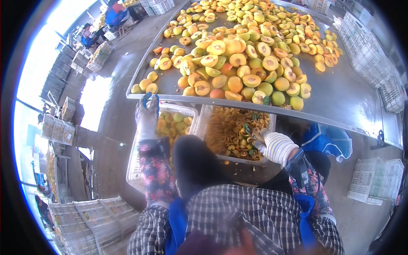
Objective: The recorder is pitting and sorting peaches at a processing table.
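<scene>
Halved peaches or similar stone fruit (236,60) lie heaped on a metal-topped table (347,105) before me. My left hand (148,111), in a white and blue work glove, reaches to the table's near left corner, its fingertips at the rim beside a few fruit halves; no held thing shows. My right hand (275,145), in a striped knit glove, is low over a white crate (272,122) of fruit scraps and green leaves (242,130). Its fingers are bent near the scraps; whether they hold something is unclear. Another white crate (135,159) with whole-looking fruit (175,122) stands below my left hand.
White plastic crates stand stacked at the lower left (92,220), along the table's right side (366,54) and on the floor at the right (374,180). A blue plastic sheet or bag (328,140) is under the table edge. Seated people (116,16) are at the upper left.
</scene>
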A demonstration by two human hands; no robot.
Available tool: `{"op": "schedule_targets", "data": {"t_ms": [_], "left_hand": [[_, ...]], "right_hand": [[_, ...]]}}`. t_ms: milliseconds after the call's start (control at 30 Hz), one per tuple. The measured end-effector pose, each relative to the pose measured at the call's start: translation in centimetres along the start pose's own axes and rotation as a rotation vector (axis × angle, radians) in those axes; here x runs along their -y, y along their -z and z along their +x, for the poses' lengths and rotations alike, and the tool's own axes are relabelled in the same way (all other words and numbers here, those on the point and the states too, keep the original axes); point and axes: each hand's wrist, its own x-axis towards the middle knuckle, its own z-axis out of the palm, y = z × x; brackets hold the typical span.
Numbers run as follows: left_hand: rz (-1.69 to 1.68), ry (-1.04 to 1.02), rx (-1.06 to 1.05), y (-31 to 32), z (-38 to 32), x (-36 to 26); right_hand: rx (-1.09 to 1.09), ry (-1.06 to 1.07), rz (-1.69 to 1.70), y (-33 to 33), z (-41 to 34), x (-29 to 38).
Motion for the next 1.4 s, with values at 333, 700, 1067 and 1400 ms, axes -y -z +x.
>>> {"op": "schedule_targets", "data": {"t_ms": [333,700,1067,1400], "left_hand": [[0.683,-0.265,0.497,-11.1,2.8,-5.4],[0.366,-0.193,0.388,-12.8,1.1,-3.2],[-1.506,0.449,0.737,-13.0,-8.7,-10.3],[-0.856,-0.416,0.292,-15.4,-11.5,-9.6]], "right_hand": [[-0.007,-0.014,-0.034,0.0,0.9,1.4],[0.009,-0.007,0.011,1.4,0.6,2.8],[-0.571,0.34,0.685,0.1,0.7,2.3],[-0.599,0.216,0.357,-1.0,1.6,2.1]]}}
